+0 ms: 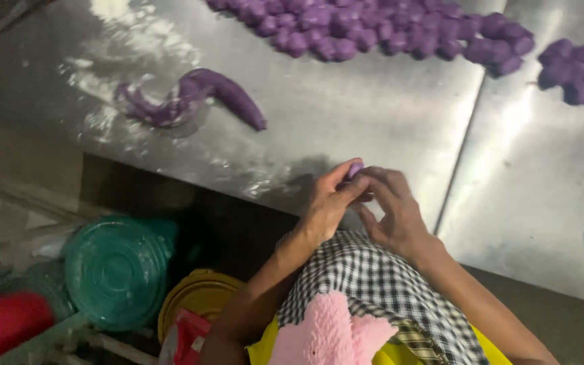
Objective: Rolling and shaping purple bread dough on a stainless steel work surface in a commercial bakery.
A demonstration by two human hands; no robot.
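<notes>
Purple dough piece (354, 169) pinched between fingertips of left hand (326, 203) and right hand (393, 209), over the steel table (386, 115) edge. Dough rope (197, 98) lies far left of them; dough balls (373, 30) heaped beyond.

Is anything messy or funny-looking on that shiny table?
A little. White powder is smeared across the steel table at the far left, and the long purple dough rope lies there crooked and uneven, unlike the neat small purple dough pieces.

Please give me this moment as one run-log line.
left hand: pinching purple dough piece | right hand: touching same piece | dough rope: lying on metal table | dough balls: heaped at far edge
</notes>
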